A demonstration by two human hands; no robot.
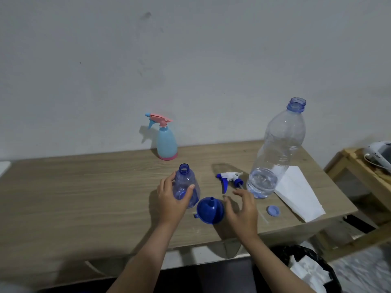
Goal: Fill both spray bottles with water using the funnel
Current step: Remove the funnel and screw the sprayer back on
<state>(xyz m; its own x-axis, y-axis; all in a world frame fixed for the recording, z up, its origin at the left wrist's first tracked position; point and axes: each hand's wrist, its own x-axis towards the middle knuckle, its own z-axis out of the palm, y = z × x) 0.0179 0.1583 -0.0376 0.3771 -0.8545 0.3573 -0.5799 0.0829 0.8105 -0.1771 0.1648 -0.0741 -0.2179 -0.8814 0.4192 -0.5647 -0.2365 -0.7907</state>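
A: Where's everything relative to the blue funnel [210, 210]?

B: It lies mouth-down on the wooden table [84, 187], spout up. Just left of it, the left hand [172, 200] is wrapped around the clear blue spray bottle [186, 185], which stands upright with its neck open.

A: And the right hand [243, 210]?

B: Just right of the funnel, fingers spread wide, holding nothing, apart from the rim.

A: The sprayer top?

B: The white-and-blue trigger head [229, 179] lies on its side behind the funnel, a bit right. Farther right stands the large clear water bottle [277, 151], uncapped, with a little water at the bottom. Its blue cap [273, 210] lies on the table right of the funnel, near folded white paper [296, 195].

A: The second sprayer?

B: The light-blue spray bottle with pink trigger [166, 138] stands well behind the funnel, by the wall, head still on.

A: Any labels or writing?

B: None I can read on any bottle.
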